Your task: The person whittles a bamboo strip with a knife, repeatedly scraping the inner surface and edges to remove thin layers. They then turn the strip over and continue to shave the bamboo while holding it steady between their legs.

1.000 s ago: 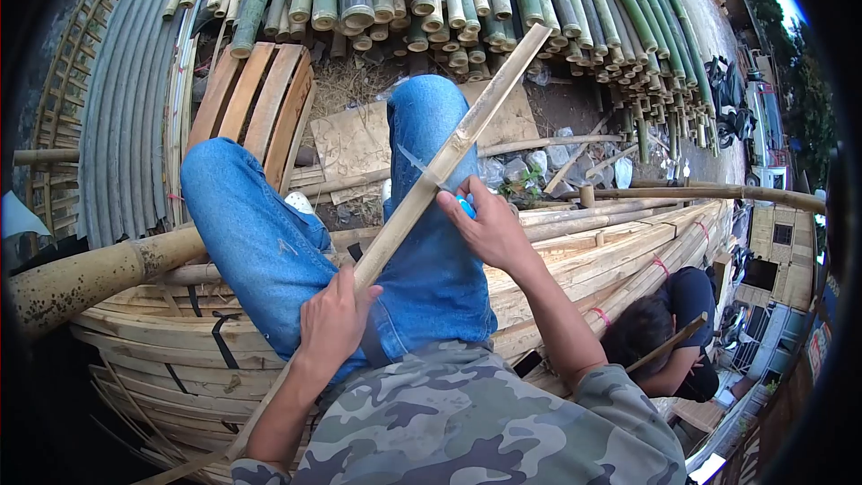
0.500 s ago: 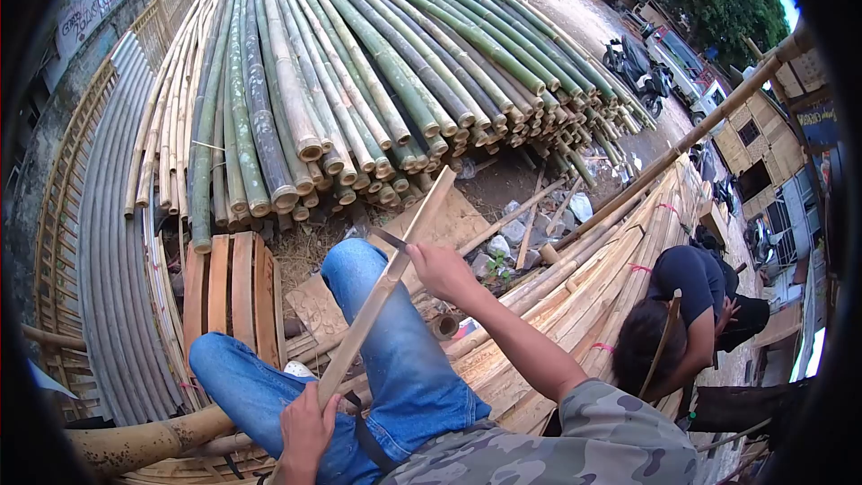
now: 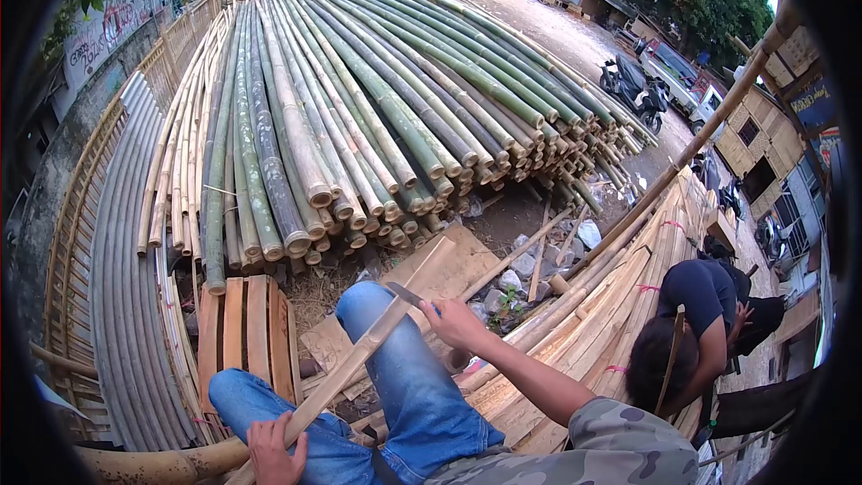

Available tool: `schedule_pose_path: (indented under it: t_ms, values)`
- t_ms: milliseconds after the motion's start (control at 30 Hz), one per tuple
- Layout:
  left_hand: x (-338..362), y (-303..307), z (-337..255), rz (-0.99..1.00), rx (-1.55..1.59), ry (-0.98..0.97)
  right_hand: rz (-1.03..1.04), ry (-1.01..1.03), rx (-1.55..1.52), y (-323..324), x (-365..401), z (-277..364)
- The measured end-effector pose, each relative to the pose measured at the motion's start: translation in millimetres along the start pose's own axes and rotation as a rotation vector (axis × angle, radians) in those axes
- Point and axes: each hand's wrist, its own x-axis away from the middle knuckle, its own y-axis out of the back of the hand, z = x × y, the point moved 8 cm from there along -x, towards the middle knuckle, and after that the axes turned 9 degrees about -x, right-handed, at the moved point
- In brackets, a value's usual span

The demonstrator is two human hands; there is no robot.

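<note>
A long split-bamboo strip [image 3: 361, 352] slants across my lap, from the lower left up past my raised knee. My left hand [image 3: 274, 451] is closed round its lower part. My right hand [image 3: 455, 321] grips a knife by its handle. The dark knife blade [image 3: 404, 293] lies against the strip near its upper end, above the knee. My fingers cover most of the handle. Both legs, in blue jeans [image 3: 404, 386], are under the strip.
Ahead lies a big stack of bamboo poles [image 3: 386, 117], cut ends toward me. A wooden crate [image 3: 247, 332] stands left of my legs. Split bamboo strips [image 3: 575, 323] are bundled at the right, beside a bent-over person [image 3: 700, 305]. A thick bamboo pole [image 3: 162, 464] runs at lower left.
The view has tilted upward. The bamboo strip leans flatter, and my left hand has shifted left with its lower part. My right hand and the knife sit lower in the picture.
</note>
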Motion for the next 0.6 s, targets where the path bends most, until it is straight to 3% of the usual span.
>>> schedule_pose_path:
  t_ms: [67,167,233,333,467,533,600]
  values:
    - [-7,2,-18,-0.078,-0.028,-0.026,0.043,0.016,-0.017,-7,-2,1]
    - [-29,-21,-46,-0.202,-0.029,-0.048,-0.070,-0.099,0.020,8,-17,-10]
    - [-43,-33,-57,-0.262,-0.006,-0.036,-0.103,-0.067,0.034,11,-22,-9]
    - [-56,-47,-58,-0.213,-0.006,0.017,-0.151,-0.014,0.070,7,-8,7]
    - [-52,-52,-44,-0.149,0.099,0.099,0.007,-0.010,0.075,1,1,8]
    - [-44,-45,-40,-0.110,0.113,0.122,-0.044,-0.136,0.087,19,-11,-9]
    - [-38,-32,-36,-0.095,0.151,0.131,-0.115,-0.116,0.072,29,-18,-9]
